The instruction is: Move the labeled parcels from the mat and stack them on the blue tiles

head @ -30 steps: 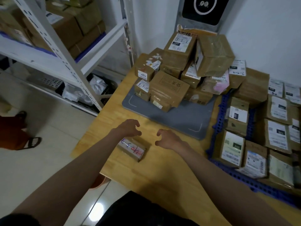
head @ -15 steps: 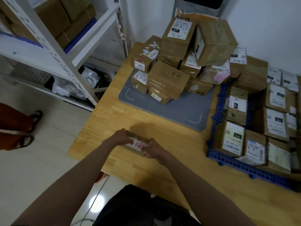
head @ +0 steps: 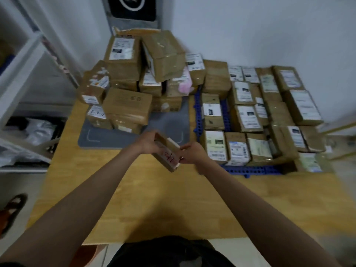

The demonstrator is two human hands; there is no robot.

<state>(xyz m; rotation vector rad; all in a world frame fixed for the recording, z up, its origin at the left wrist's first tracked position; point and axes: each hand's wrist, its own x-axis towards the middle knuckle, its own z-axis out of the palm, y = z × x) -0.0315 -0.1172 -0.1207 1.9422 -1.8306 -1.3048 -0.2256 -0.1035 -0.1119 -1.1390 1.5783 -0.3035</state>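
Note:
A small brown parcel point(head: 167, 153) with red writing on its label hangs tilted above the wooden table, in front of the grey mat point(head: 107, 137). My left hand point(head: 147, 142) grips its left end and my right hand point(head: 192, 153) grips its right end. On the mat stands a heap of several taped cardboard parcels point(head: 134, 78). To the right lie the blue tiles point(head: 250, 169), covered by several labeled parcels point(head: 248, 116) packed side by side.
The wooden table point(head: 192, 205) runs from the wall toward me. A white metal shelf rack point(head: 21, 60) with bags beneath stands at the left. A sandalled foot point(head: 11, 209) is on the floor at lower left. A white wall backs the table.
Both hands closed on the small parcel that lay on the table, lifted it and carried it right toward the blue tiles. The camera view swung to the right.

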